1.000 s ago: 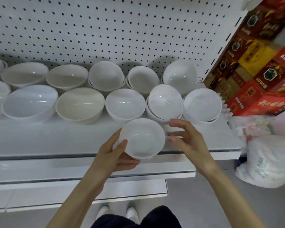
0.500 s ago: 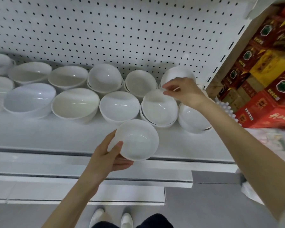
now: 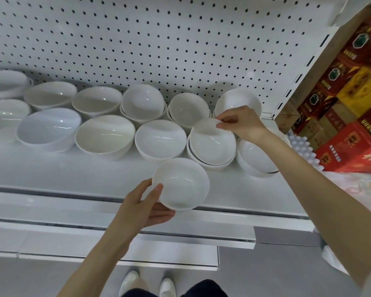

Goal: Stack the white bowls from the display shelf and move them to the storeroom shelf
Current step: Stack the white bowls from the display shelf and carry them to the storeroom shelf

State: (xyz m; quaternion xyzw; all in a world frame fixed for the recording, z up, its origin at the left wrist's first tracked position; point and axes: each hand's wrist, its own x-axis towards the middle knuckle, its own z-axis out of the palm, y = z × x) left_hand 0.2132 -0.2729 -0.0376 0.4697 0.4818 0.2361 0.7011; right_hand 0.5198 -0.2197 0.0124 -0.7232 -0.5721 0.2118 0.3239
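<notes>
Forearms [image 3: 99, 260] bare; white shoes [image 3: 129, 281]; dark trousers [image 3: 201, 290]

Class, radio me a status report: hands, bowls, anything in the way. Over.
Left hand grips loose bowl. Right hand pinches rim of stacked bowl on display shelf. Nothing between them.
</notes>
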